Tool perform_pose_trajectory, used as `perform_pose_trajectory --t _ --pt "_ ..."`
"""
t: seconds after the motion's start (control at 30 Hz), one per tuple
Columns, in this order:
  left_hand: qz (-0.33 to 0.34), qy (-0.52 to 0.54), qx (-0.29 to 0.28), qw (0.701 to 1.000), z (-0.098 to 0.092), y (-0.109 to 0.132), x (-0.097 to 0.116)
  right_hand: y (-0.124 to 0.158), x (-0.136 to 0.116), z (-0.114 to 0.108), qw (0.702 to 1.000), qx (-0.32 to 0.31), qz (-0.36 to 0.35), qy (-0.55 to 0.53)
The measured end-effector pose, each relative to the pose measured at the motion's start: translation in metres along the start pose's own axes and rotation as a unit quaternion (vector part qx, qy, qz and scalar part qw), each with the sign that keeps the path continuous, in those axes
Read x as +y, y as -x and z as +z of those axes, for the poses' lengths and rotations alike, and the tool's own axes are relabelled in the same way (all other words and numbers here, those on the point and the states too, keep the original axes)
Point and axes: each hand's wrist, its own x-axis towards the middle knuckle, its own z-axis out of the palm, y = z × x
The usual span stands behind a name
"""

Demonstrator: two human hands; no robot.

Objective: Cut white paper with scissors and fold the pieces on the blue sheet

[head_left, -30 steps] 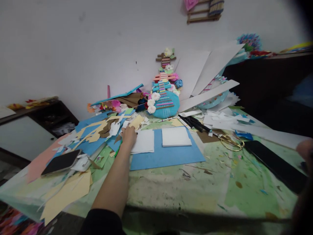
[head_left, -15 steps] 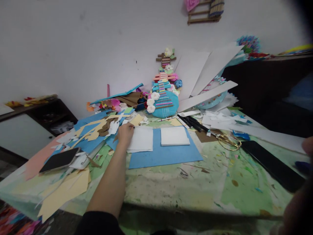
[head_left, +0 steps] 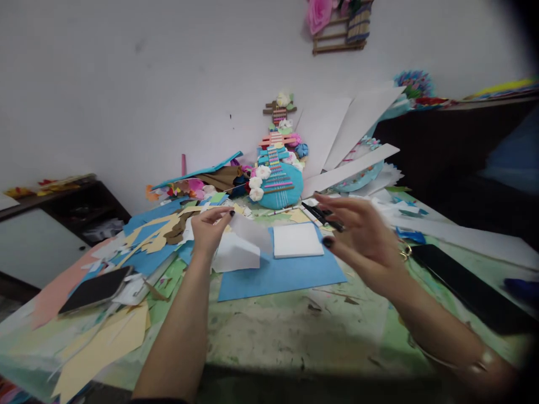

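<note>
My left hand (head_left: 207, 233) pinches a thin white paper sheet (head_left: 254, 231) by its upper left edge and holds it raised at a tilt. Beneath it lies another white sheet (head_left: 234, 253), overlapping the left part of a blue sheet (head_left: 282, 279). A small stack of white squares (head_left: 297, 241) rests on the blue sheet, to the right of the raised paper. Over the table to the right of that stack, my right hand (head_left: 365, 244) hovers with thumb and fingers apart, holding nothing and slightly blurred. It partly hides black pens (head_left: 309, 211) and gold-handled scissors (head_left: 405, 252).
A dark phone (head_left: 95, 289) lies at the left among paper scraps (head_left: 154, 235). A long black object (head_left: 471, 289) lies at the right. A blue paper lute decorated with flowers (head_left: 283, 188) leans against the wall, with white strips (head_left: 356, 168) beside it.
My left hand has lifted the white sheet off the one below. My right hand has come in from the right edge to above the pens and scissors. The view has shifted slightly.
</note>
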Motion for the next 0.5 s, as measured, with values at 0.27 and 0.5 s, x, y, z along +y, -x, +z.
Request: perform_pose_trajectory --t 0.27,0.5 --pt "-0.062 0.110 -0.077 0.989 0.049 -0.004 0.039 0.008 0.062 0.029 0.955 -0.283 0.075 -0.038" --pt "-0.163 0.010 -0.182 0.970 0.096 0.009 0.028 0.005 0.070 0.022 0.969 -0.201 0.084 0.113"
